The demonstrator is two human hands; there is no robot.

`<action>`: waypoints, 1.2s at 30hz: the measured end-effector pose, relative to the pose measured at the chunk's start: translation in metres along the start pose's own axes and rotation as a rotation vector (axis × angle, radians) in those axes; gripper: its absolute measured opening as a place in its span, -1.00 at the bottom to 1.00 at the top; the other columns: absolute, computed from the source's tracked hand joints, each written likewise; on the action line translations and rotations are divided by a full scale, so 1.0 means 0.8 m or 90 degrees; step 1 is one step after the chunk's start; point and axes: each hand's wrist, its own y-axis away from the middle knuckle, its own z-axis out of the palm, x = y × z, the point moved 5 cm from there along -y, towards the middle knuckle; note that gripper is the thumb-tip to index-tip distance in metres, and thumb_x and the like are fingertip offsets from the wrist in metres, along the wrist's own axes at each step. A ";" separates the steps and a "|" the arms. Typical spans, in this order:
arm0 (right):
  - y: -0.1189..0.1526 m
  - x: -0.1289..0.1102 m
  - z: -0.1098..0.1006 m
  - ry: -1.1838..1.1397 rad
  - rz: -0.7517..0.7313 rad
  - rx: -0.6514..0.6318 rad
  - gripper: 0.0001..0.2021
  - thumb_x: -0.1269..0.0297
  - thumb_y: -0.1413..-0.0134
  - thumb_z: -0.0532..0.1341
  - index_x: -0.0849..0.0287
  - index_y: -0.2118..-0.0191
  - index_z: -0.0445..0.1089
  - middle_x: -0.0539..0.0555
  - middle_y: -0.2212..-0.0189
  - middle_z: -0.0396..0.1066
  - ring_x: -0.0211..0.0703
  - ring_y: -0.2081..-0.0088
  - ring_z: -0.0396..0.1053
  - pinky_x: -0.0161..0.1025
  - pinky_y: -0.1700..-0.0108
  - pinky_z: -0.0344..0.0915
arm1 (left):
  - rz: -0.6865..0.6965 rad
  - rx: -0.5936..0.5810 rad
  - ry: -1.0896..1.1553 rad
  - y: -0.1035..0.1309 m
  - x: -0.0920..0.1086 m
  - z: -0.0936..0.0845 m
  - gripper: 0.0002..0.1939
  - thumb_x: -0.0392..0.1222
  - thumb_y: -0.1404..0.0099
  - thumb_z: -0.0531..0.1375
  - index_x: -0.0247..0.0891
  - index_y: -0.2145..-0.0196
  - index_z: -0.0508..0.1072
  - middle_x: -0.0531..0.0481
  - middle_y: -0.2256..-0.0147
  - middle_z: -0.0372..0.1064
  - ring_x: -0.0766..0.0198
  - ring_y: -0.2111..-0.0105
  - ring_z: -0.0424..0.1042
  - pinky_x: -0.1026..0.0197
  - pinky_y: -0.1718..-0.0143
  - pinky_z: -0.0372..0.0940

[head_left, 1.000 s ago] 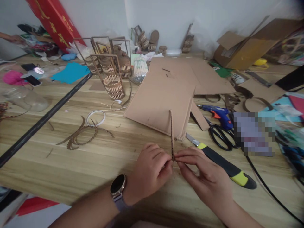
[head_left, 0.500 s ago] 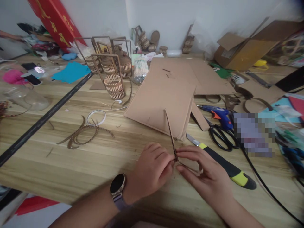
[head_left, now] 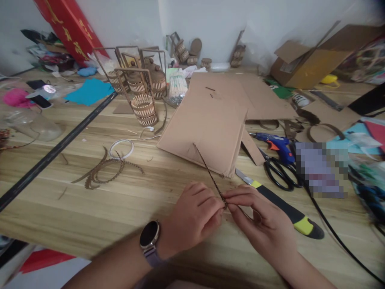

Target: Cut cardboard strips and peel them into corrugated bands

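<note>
A thin corrugated cardboard strip (head_left: 209, 171) slants up and left from between my hands, its far end over the large cardboard sheet (head_left: 207, 120). My left hand (head_left: 195, 214), below a wristwatch-bearing wrist, pinches the strip near its lower end. Close against it, my right hand (head_left: 261, 218) pinches the strip too, and part of the strip bends back under its fingers. The exact grip at the fingertips is small and partly hidden. To the left, several curled strips (head_left: 105, 172) lie on the wooden table (head_left: 120, 216) near a white ring (head_left: 122, 149).
Right of my hands lie a yellow-and-black knife (head_left: 279, 204), black scissors (head_left: 279, 172), a blue glue gun (head_left: 278, 146) and a black cable (head_left: 327, 224). Small slatted baskets (head_left: 144, 109) with tall handles stand at the back left. An open carton (head_left: 319, 60) sits at the back right.
The strip's upper end has swung left and now leans more. My right hand's fingertips have shifted slightly, and its thumb is closer to its fingers. My left hand has moved slightly right.
</note>
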 end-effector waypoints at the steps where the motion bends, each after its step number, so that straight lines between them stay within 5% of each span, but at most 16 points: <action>1: 0.000 0.001 0.000 -0.006 0.006 -0.003 -0.88 0.45 -0.18 0.22 0.05 0.29 0.42 0.00 0.38 0.58 -0.18 0.32 0.55 -0.24 0.26 0.50 | -0.002 -0.002 0.013 0.000 0.000 0.000 -0.81 -0.31 -0.47 0.01 -0.27 0.24 0.40 -0.05 0.31 0.47 0.19 0.25 0.35 0.13 0.18 0.30; 10: 0.005 -0.002 0.004 0.050 -0.052 0.012 -0.85 0.45 -0.20 0.23 0.06 0.17 0.45 0.04 0.32 0.58 -0.14 0.28 0.57 -0.18 0.21 0.51 | -0.057 0.035 -0.019 0.000 -0.007 -0.001 -0.78 -0.16 -0.50 0.03 -0.26 0.28 0.38 -0.08 0.30 0.45 0.16 0.23 0.39 0.10 0.18 0.33; 15: 0.006 -0.004 0.006 0.086 -0.066 0.036 -0.85 0.45 -0.17 0.26 0.08 0.17 0.48 0.06 0.31 0.58 -0.13 0.27 0.55 -0.19 0.23 0.49 | -0.085 0.038 -0.096 0.000 -0.010 0.003 -0.82 -0.27 -0.48 0.02 -0.28 0.25 0.40 -0.08 0.34 0.45 0.13 0.27 0.37 0.08 0.24 0.32; 36: 0.002 -0.001 0.004 0.076 -0.066 0.015 -0.89 0.44 -0.19 0.22 0.06 0.24 0.41 0.01 0.36 0.58 -0.18 0.33 0.55 -0.20 0.25 0.50 | -0.025 0.026 -0.091 0.000 -0.006 0.002 -0.75 -0.32 -0.46 -0.02 -0.27 0.34 0.38 -0.04 0.41 0.39 0.19 0.33 0.32 0.12 0.24 0.30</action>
